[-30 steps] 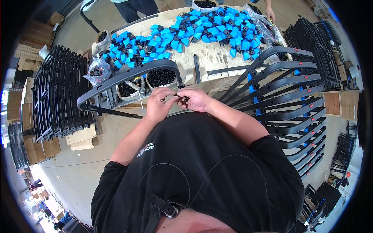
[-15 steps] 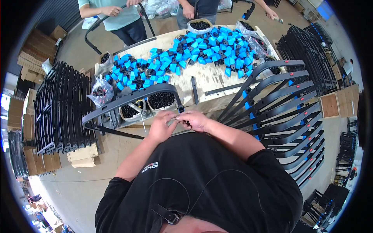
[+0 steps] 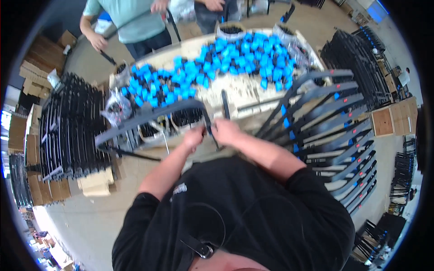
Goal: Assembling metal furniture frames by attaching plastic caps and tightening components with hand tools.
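Note:
A black bent tube frame (image 3: 158, 108) rests at the near left edge of the table, its curved bar running toward my hands. At its downturned end, my right hand (image 3: 227, 132) is closed with the fingers against the tube. My left hand (image 3: 194, 138) is closed just left of that same end; what its fingers hold is hidden and blurred. Behind the bar stands an open bag of small black parts (image 3: 186, 116). A flat black bar (image 3: 225, 105) lies on the wooden tabletop (image 3: 219, 92) beyond my right hand.
Blue and black plastic pieces (image 3: 248, 54) are heaped across the table. Several curved frames (image 3: 330, 113) lean in a row at right. Black frames are stacked at left (image 3: 70, 126) and far right (image 3: 355, 61). Across the table, a person in a light green shirt (image 3: 135, 22) stands near another person.
My hands were together, fingertips meeting over something small; now they are apart, around the tube's end. The person in green has lowered one arm, and the frame there has shifted.

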Demonstrator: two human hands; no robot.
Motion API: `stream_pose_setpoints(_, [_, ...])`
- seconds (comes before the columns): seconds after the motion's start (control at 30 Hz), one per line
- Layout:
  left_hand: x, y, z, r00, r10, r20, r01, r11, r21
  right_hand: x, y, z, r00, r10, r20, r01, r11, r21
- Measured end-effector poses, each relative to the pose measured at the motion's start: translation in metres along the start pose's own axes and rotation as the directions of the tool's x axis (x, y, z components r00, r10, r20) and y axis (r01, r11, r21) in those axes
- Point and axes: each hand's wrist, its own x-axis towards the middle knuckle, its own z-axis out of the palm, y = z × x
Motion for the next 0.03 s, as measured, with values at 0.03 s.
stream_pose_setpoints(0.03, [0.0148,0.0246,-0.0220,0.998,0.048,-0.039,-0.048,0.999,0.009,0.0262,-0.0075,-0.0216,0.998,-0.034,-0.051,0.033,0.999,-0.013])
